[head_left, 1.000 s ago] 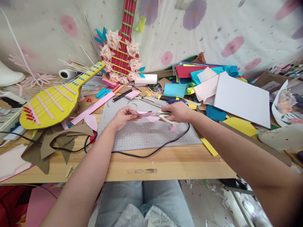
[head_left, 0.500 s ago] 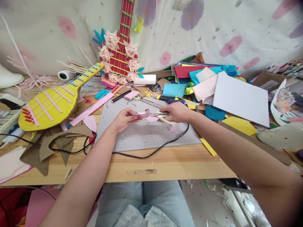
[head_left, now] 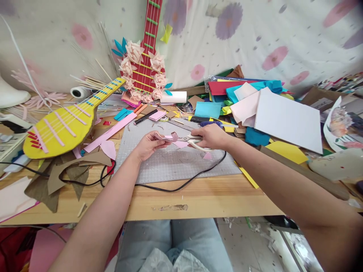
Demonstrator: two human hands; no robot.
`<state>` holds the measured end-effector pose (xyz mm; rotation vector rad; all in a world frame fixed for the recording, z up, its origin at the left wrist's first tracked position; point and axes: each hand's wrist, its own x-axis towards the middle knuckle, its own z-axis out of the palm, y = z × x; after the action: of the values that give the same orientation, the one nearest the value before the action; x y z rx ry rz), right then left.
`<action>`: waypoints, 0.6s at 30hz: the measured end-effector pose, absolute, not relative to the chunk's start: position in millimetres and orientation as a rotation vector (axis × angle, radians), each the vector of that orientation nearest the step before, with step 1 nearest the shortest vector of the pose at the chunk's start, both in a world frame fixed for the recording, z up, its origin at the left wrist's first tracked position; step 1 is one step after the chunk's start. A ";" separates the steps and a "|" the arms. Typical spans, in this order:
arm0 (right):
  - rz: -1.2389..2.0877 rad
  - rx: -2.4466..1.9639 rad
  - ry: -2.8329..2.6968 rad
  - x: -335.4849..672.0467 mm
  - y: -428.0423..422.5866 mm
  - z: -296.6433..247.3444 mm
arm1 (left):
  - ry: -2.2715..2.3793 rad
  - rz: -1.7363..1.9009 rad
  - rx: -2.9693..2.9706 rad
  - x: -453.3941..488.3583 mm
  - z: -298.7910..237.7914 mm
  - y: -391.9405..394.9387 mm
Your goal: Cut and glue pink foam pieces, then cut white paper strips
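Observation:
Above the grey cutting mat point(head_left: 159, 166), my left hand point(head_left: 149, 144) pinches a small pink piece of paper point(head_left: 173, 136) with a curled end. My right hand point(head_left: 211, 136) is wrapped round the handles of white-handled scissors point(head_left: 195, 145). The blades point left and meet the curled end of the paper; whether they are cutting it I cannot tell. Below the blades lies a pink paper scrap point(head_left: 180, 144), and another pink scrap point(head_left: 207, 156) rests on the mat under the handles.
A yellow cardboard lute point(head_left: 61, 132) lies at the left, and a red one point(head_left: 144, 75) with paper flowers leans on the back curtain. A black cable point(head_left: 181, 186) crosses the mat's front. Coloured sheets and a white board point(head_left: 289, 121) are piled at the right.
The scissors' handles have shifted slightly, and the paper's curled end has moved a little left. The whole view has tilted a touch; both hands keep their hold.

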<state>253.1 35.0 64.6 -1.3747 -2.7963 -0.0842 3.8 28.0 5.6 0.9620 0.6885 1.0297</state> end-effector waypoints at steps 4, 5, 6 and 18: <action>-0.090 -1.382 -2.802 251.8 34.7 65.4 | 0.671 1.031 0.955 3.2 4.9 28.2; -0.088 -1.382 -2.801 251.7 34.8 65.4 | 0.667 1.034 0.949 3.2 4.9 28.1; -0.085 -1.380 -2.800 251.7 35.0 65.3 | 0.663 1.036 0.943 3.3 5.0 28.1; 0.017 -1.361 -2.816 249.3 35.4 71.7 | 0.617 1.041 0.914 3.0 7.0 27.3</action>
<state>249.3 35.4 71.7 -1.3606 -2.8164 0.0173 3.0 27.3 7.0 0.9135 0.6169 1.0407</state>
